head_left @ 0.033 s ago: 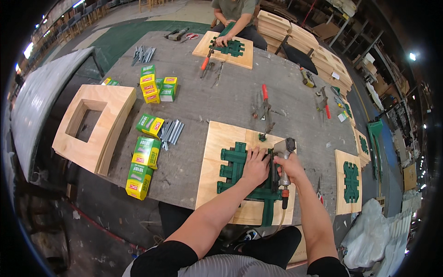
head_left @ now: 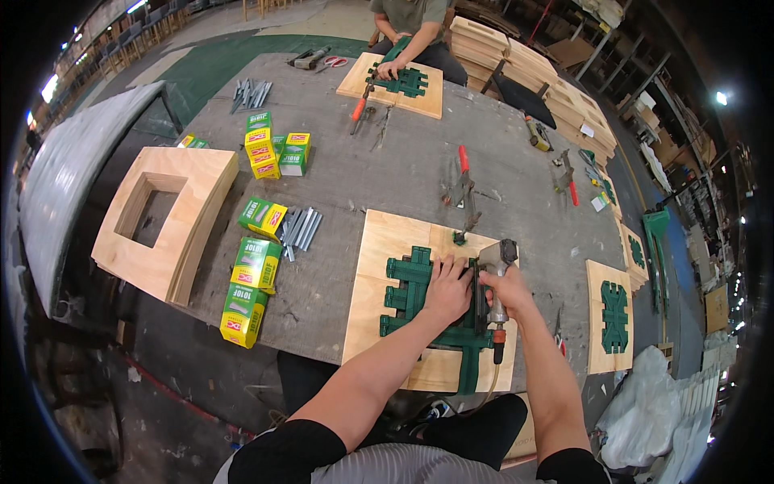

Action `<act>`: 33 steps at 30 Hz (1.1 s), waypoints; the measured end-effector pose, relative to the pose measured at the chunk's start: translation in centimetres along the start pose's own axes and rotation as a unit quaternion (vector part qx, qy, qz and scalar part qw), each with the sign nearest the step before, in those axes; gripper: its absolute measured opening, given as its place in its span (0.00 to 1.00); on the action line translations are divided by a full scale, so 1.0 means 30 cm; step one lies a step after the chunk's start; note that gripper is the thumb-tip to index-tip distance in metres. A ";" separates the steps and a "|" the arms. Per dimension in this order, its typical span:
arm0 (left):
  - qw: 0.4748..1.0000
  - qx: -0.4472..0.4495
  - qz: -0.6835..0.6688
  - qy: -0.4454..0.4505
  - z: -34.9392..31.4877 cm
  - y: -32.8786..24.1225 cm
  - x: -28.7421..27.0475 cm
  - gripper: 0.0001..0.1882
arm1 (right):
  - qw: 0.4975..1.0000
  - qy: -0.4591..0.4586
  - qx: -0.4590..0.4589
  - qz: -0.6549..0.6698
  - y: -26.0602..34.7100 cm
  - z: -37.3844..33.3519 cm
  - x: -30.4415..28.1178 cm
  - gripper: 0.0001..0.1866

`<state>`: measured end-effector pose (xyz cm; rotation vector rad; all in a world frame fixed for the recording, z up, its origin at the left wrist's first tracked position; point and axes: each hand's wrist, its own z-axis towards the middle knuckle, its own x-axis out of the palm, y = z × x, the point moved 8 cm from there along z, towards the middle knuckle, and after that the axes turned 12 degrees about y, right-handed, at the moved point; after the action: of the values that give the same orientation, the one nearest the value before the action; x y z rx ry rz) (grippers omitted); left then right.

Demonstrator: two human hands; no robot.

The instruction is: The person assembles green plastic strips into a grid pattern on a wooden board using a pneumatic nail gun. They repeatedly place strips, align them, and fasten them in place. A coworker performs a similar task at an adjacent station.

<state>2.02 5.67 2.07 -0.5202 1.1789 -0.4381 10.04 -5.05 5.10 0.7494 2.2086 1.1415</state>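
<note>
My right hand [head_left: 509,290] is wrapped round the grip of a pneumatic staple gun [head_left: 498,256], whose air hose [head_left: 493,377] runs down from an orange and black fitting. The tool's dark magazine rests along the right part of green woven webbing [head_left: 415,274]. Under the webbing lies a square plywood board [head_left: 372,250]. My left hand [head_left: 449,290] presses flat on the straps beside the gun, fingers stretched out. The straps beneath the left hand and the gun's nose are hidden. One strap [head_left: 469,373] hangs over the board's near edge.
Staple boxes [head_left: 256,264] and loose staple strips [head_left: 302,230] lie left of the board. Further left stand stacked frames [head_left: 181,194]. A red-handled tool [head_left: 463,177] lies behind the board. Another webbed board [head_left: 593,323] sits at right. Across the table, a person [head_left: 411,40] handles similar webbing.
</note>
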 end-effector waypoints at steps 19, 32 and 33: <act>1.000 0.004 0.019 -0.015 0.023 0.001 -0.019 0.20 | 0.999 -0.053 -0.001 -0.012 -0.003 0.005 -0.085 0.12; 0.998 0.037 0.055 -0.001 0.043 -0.066 0.003 0.19 | 0.947 -0.100 -0.017 0.305 -0.365 -0.274 -0.490 0.14; 0.998 0.043 0.045 0.002 0.046 -0.090 0.022 0.19 | 0.944 -0.107 -0.003 0.311 -0.439 -0.324 -0.547 0.13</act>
<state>3.39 3.34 3.56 -0.3903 1.1764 -0.4107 11.95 -27.96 2.20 1.5628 1.8260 1.2670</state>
